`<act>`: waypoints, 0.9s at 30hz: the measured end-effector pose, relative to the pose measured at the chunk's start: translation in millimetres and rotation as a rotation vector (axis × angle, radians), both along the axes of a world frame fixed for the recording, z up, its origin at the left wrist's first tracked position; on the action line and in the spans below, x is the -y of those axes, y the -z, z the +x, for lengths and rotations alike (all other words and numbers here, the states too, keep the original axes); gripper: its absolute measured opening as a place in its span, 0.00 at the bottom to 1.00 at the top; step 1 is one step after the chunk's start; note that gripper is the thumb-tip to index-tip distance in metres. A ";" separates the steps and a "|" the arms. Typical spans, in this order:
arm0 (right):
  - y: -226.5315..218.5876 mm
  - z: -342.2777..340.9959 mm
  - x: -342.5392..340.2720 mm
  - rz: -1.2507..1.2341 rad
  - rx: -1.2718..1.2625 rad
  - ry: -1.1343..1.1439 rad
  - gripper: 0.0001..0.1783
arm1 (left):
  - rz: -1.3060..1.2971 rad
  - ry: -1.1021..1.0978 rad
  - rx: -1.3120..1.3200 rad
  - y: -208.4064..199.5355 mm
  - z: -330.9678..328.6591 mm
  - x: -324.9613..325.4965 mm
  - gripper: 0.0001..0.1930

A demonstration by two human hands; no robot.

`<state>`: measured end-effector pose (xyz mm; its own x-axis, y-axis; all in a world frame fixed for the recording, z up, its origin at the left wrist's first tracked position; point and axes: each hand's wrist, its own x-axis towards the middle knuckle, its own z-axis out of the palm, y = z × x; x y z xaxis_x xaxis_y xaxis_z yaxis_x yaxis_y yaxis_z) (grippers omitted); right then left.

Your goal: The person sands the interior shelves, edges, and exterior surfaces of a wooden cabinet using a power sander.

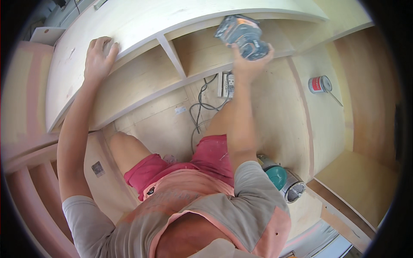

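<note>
My right hand (248,66) is wrapped round a dark cordless sander (243,36) with orange parts. The sander is tilted at the front edge of a pale wooden shelf unit (142,30), over its right-hand compartment; the hand and tool are a little blurred. Farther left, my left hand (101,58) rests on the unit's upper surface close to its front edge. Its fingers are slightly bent, with a gap between thumb and forefinger, and I see nothing held there.
A dark cable (200,105) loops over the wooden floor to a white socket box (228,85). A red-and-white can (319,84) with a stick beside it stands at right. Near my right elbow lie a green round object (276,177) and a metal can (295,191). Slatted wood (41,189) is at left.
</note>
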<state>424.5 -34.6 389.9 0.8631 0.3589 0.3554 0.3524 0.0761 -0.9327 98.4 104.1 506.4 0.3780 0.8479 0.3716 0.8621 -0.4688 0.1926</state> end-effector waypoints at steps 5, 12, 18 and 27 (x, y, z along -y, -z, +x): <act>24.2 -50.0 1.0 0.060 0.299 -0.006 0.52 | 0.019 0.084 0.026 3.2 9.7 -8.6 0.20; 1.5 -13.4 1.8 -0.016 0.166 -0.049 0.51 | 0.019 0.085 -0.009 2.5 4.3 1.5 0.21; 2.9 105.7 7.5 0.008 0.198 -0.045 0.49 | -0.041 0.097 -0.045 -6.5 22.3 6.7 0.25; -5.7 244.2 12.9 -0.185 0.211 0.054 0.49 | -0.134 0.074 -0.169 -9.3 23.2 14.6 0.41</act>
<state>668.7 -47.5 395.6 0.7965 0.3901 0.4619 0.5392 -0.1128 -0.8346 121.7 89.5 515.6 0.4886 0.8530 0.1837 0.8515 -0.5120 0.1128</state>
